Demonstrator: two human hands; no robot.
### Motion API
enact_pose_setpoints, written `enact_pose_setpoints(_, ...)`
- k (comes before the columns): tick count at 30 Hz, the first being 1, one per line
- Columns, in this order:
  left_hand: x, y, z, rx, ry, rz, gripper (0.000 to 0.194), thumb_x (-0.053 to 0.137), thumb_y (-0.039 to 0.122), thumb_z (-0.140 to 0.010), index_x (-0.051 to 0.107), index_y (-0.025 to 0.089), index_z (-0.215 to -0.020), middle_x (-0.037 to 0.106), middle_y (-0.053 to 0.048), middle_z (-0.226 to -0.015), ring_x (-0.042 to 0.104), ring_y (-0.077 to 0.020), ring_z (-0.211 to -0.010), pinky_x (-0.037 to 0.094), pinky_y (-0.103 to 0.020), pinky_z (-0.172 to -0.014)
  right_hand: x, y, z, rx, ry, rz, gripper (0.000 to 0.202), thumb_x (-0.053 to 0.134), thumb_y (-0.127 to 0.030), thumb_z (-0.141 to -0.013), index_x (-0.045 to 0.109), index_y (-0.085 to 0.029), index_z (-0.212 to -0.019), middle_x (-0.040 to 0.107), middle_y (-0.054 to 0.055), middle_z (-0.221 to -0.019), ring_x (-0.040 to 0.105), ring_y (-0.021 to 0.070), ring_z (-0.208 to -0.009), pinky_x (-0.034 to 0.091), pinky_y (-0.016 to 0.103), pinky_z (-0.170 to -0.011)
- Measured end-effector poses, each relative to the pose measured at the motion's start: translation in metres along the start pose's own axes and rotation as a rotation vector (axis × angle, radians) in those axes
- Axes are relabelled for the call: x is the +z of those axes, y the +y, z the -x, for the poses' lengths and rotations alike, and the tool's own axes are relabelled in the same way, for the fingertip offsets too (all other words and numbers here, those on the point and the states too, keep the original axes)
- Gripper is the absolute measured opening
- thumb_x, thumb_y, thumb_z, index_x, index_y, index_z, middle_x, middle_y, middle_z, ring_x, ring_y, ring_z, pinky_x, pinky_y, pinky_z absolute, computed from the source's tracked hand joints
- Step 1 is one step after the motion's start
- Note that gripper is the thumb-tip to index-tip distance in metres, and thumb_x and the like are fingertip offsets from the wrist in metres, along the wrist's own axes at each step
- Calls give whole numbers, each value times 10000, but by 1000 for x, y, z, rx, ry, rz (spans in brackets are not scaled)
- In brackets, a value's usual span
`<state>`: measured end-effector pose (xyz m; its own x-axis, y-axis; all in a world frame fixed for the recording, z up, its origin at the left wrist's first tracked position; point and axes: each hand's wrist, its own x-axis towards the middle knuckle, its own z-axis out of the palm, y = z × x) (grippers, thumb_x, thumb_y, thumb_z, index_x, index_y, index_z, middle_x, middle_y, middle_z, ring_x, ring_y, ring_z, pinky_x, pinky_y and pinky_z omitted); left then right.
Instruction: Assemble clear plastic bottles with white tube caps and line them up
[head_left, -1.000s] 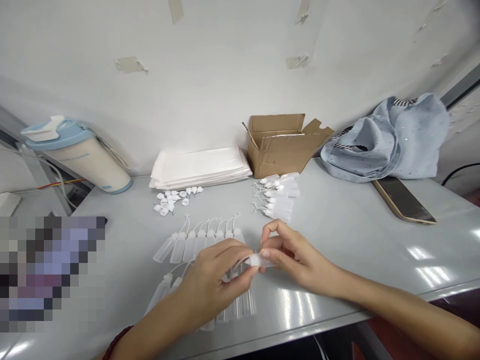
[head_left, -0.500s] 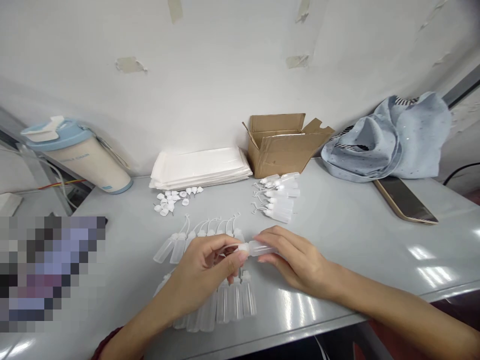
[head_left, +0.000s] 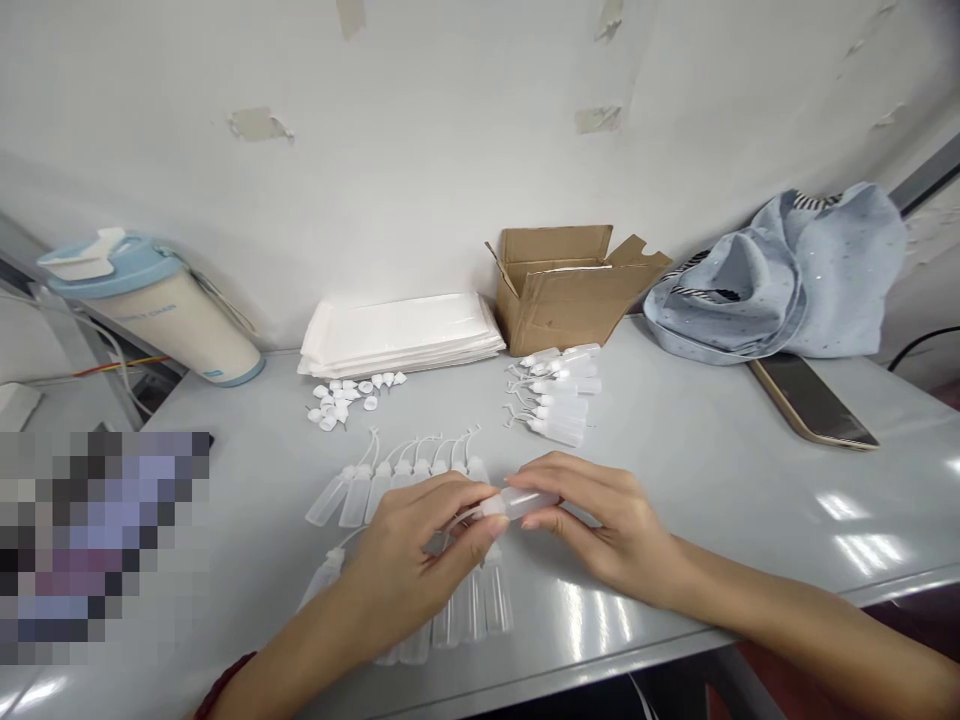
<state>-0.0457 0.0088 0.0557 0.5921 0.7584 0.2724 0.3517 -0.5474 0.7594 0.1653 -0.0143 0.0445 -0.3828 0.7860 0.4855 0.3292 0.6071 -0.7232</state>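
A small translucent plastic squeeze bottle [head_left: 523,502] lies sideways between my two hands, above the table. My left hand [head_left: 431,535] pinches its white cap end between thumb and forefinger, and a thin white strap curves back from the cap toward the palm. The bottle's body is gripped by the fingertips of my right hand [head_left: 600,520]. Similar bottles [head_left: 358,498] with straps sticking up lie in a row beyond my left hand. A nearer row of bottles [head_left: 472,605] is partly hidden under my left hand and forearm.
White needle caps [head_left: 334,400] lie in a loose pile before a stack of white sheets [head_left: 401,335]. More bottles [head_left: 559,410] lie in front of an open cardboard box [head_left: 566,305]. A tumbler [head_left: 172,315] stands left; a blue cloth bag [head_left: 780,280] and a phone [head_left: 814,400] are right.
My left finger and thumb have shifted slightly right along the cap, toward the bottle's body. My left wrist has turned a little. The right hand still grips the bottle.
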Motion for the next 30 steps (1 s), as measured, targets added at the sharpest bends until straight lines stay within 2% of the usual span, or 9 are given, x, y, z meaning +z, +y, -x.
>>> enact_pose_setpoints(6, -1, 5, -2, -111, -136, -32, 316, 415, 314, -962, 587, 180, -735, 585, 16, -627, 545, -111, -577, 409, -216, -532, 1, 2, 2, -150, 36, 79, 329, 516, -66, -896, 562, -185, -1198, 650, 114, -990, 635, 195, -923, 565, 335, -736)
enact_pose_setpoints(10, 2, 5, 2, 8, -109, -91, 354, 375, 256, -977, 507, 174, -658, 511, 33, -573, 471, -92, -518, 373, -211, -523, -2, 0, 1, -93, 5, 33, 271, 533, -114, -899, 582, -168, -1161, 659, 93, -889, 626, 184, -795, 541, 312, -649)
enact_pose_setpoints(13, 7, 0, 6, 136, -38, -217, 273, 396, 230, -975, 513, 172, -734, 471, 31, -602, 410, -97, -512, 335, -217, -490, -4, -1, 0, 30, -43, -26, 200, 512, -200, -924, 636, -166, -1077, 646, 56, -771, 587, 157, -656, 490, 282, -567)
enact_pose_setpoints(16, 13, -6, 8, 258, 30, -332, 230, 380, 220, -984, 519, 172, -808, 467, 23, -634, 385, -105, -517, 326, -226, -482, -4, -1, -2, 271, -121, -147, 226, 519, -319, -926, 686, -174, -969, 613, 14, -666, 524, 111, -513, 420, 236, -471)
enact_pose_setpoints(19, 13, -9, 5, 288, 73, -361, 246, 378, 247, -987, 528, 179, -805, 482, 25, -619, 409, -102, -507, 354, -219, -487, -6, 1, -5, 455, -177, -265, 278, 535, -389, -910, 698, -168, -955, 603, -2, -617, 484, 88, -434, 380, 215, -413)
enact_pose_setpoints(22, 5, -10, -1, 126, 78, -314, 223, 403, 303, -976, 573, 191, -884, 583, 11, -688, 538, -111, -583, 425, -204, -525, -15, 8, -11, 364, -131, -128, 241, 563, -369, -896, 699, -181, -965, 677, 39, -755, 590, 141, -597, 458, 254, -520)
enact_pose_setpoints(24, -5, -12, -5, -57, 124, -300, 223, 418, 343, -961, 587, 203, -996, 662, -13, -829, 618, -137, -703, 452, -203, -524, -25, 19, -15, 234, 14, 108, 220, 564, -345, -897, 687, -199, -1007, 702, 72, -899, 620, 187, -742, 492, 307, -632)
enact_pose_setpoints(28, -29, -31, -13, -322, 329, -374, 319, 450, 415, -916, 601, 186, -1080, 694, -53, -955, 648, -183, -776, 478, -232, -516, -46, 54, -23, 113, 319, 502, 214, 567, -314, -888, 677, -191, -1024, 711, 95, -895, 618, 232, -775, 500, 381, -712)
enact_pose_setpoints(30, -40, -45, -15, -349, 395, -445, 323, 448, 395, -902, 605, 178, -1082, 697, -58, -945, 649, -194, -768, 497, -267, -576, -51, 72, -25, 108, 349, 608, 214, 567, -302, -884, 680, -173, -1012, 714, 102, -860, 623, 262, -837, 502, 402, -730)
